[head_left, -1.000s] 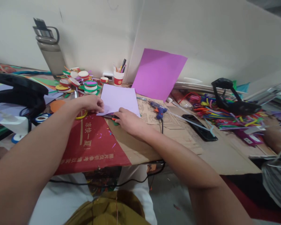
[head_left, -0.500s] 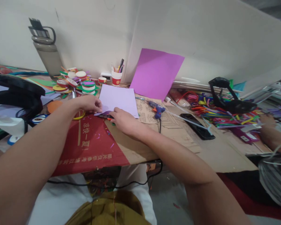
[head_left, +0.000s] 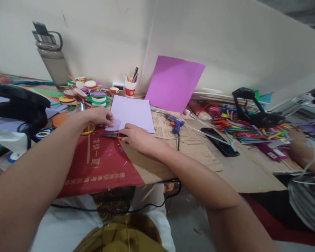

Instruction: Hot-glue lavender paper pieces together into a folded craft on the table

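A sheet of lilac paper (head_left: 132, 111) lies on the cardboard in front of me. My left hand (head_left: 102, 117) is closed, its fingers pinching the sheet's lower left edge. In my right hand (head_left: 134, 135) is a pair of scissors (head_left: 110, 134) with dark blades and an orange part at the handle. The blades point left and lie just below the paper's near edge, over the red printed part of the cardboard (head_left: 102, 171). Most of the handle is hidden by my fingers. A yellow ring (head_left: 88, 130) sits under my left wrist.
A hot glue gun (head_left: 175, 123) and a black phone (head_left: 219, 141) lie to the right. Purple paper (head_left: 175, 84) leans on the wall. Behind stand a pen cup (head_left: 130, 87), a bottle (head_left: 52, 56) and paper-cup pieces (head_left: 98, 98). Another person's hand (head_left: 299, 145) is at far right.
My right hand has drawn the scissors slightly towards me, so the blades now show clear of the paper's near edge. My left hand stays at the sheet's corner.
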Available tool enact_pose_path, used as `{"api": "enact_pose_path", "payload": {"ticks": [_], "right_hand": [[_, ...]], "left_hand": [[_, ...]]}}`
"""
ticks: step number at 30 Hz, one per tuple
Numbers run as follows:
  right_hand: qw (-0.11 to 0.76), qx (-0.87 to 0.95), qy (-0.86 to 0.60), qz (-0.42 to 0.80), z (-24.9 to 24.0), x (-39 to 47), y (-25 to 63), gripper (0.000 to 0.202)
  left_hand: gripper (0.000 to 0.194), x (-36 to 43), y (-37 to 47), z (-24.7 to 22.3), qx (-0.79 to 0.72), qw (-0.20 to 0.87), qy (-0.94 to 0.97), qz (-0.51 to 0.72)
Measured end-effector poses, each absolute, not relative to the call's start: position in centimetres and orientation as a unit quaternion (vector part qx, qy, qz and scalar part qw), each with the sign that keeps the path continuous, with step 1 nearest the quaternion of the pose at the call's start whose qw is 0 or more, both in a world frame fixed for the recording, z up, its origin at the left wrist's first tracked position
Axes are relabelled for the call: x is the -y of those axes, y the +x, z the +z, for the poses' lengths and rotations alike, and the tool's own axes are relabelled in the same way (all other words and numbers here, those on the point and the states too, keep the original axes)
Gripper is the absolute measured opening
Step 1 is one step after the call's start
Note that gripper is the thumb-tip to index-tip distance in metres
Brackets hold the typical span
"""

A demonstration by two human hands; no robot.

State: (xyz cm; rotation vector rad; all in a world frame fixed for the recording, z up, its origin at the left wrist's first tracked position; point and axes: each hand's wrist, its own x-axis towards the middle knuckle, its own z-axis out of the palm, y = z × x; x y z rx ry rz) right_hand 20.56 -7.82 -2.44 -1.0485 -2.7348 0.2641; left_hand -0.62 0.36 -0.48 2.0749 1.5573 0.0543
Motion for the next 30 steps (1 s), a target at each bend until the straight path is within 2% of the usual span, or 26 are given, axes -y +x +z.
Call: {"api": "enact_pose_path", "payload": {"ticks": [7,11,18,24,30], "right_hand": [[0.119,0.914,-0.333,0.2,-1.1,9.0,23.0,0.028],[0.128,0.92,-0.307,0.208,-0.5,9.2,23.9,0.025],[0.118,0.931,-0.271,0.214,0.3,9.4,24.3,0.025],[0.281,0.864,-0.406,0.104,-0.1,6.8,26.3,0.02],[0.255,0.806,-0.532,0.058,-0.4,4.5,28.2,0.019]], "left_hand": [[0.026,-0.8,-1.4,-0.9,-0.548,0.318,0.774,-0.001],[0.025,-0.6,-1.5,-1.1,-0.533,0.286,0.797,0.001],[0.04,-0.1,-0.6,-1.2,-0.547,0.196,0.812,0.046],[0.044,0.3,0.3,-1.0,-0.506,0.148,0.845,0.089],[0.046,0.1,0.3,-1.3,-0.465,0.18,0.864,0.068]]}}
